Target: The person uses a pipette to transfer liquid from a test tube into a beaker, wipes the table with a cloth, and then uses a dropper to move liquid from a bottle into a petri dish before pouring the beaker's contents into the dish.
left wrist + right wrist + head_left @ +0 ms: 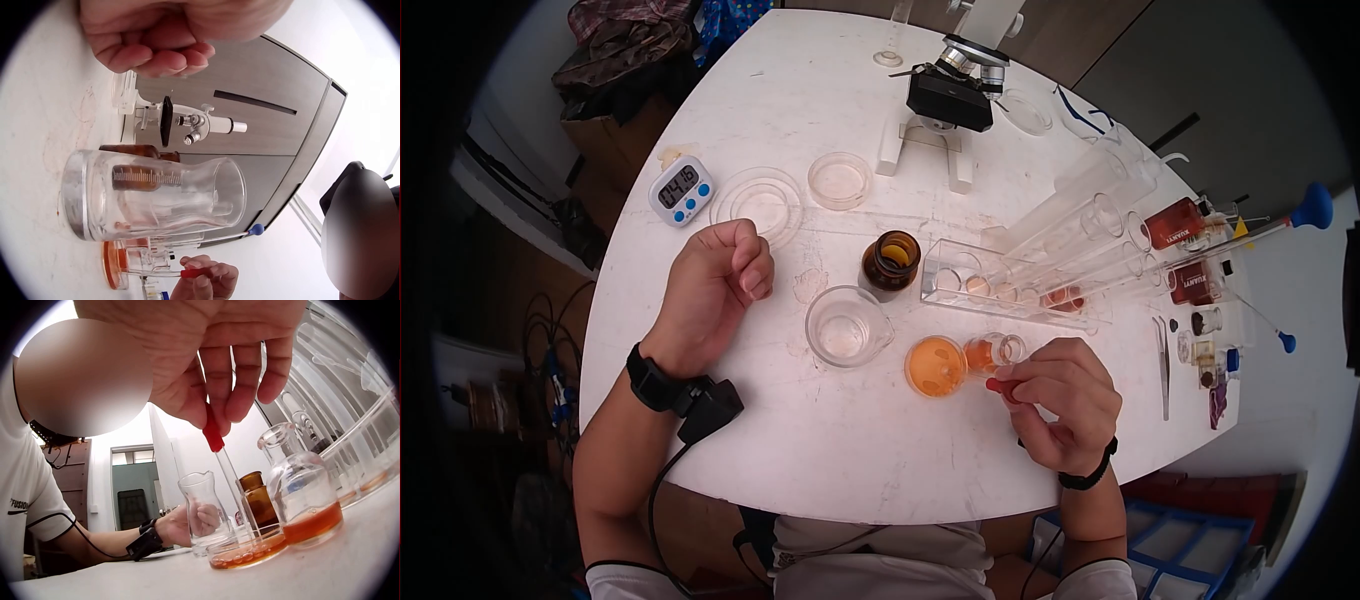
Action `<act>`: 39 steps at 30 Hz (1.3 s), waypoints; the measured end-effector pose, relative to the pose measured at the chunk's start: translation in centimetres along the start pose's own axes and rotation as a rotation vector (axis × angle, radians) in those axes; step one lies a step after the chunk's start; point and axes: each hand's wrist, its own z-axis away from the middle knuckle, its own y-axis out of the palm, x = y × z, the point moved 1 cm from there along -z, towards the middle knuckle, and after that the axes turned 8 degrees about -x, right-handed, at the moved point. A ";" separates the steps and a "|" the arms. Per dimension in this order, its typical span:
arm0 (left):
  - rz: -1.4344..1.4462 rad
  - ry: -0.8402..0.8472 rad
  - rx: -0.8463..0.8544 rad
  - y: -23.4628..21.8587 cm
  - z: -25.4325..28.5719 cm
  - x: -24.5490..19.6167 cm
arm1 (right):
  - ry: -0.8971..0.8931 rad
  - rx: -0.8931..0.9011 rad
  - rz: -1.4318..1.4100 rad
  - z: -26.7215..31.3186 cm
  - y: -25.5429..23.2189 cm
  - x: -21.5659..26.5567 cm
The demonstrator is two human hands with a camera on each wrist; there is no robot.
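Note:
My right hand (1065, 400) pinches the red rubber bulb of a glass dropper (213, 434) between thumb and forefinger. Its tube slants down into a shallow round dish (935, 367) of bubbly orange liquid. Right beside that dish stands a small clear glass bottle (306, 500) with orange liquid in its bottom. My left hand (710, 290) holds nothing; its fingers are loosely curled over the left of the table. Nearest to it is a clear beaker (847, 328) with a pinched-in waist and printed scale. An open brown glass bottle (889, 265) stands behind the beaker.
A clear rack (940, 302) with slanting test tubes lies right of centre. The microscope (950, 100) stands at the back. A white timer (680, 190) and clear dishes (840, 180) are at the left. Tweezers (1165, 370) and small bottles line the right edge.

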 end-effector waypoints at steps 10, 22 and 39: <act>-0.018 0.006 -0.033 0.1 0.2 -0.1 | -0.001 -0.009 -0.016 0.2 0.2 -0.2; 0.046 0.011 -0.007 1.1 1.0 -0.8 | 0.016 -0.224 -0.081 1.5 -1.0 -0.6; -0.008 0.143 -0.046 0.7 0.6 -0.8 | 0.043 -0.458 -0.063 1.8 -2.5 -1.7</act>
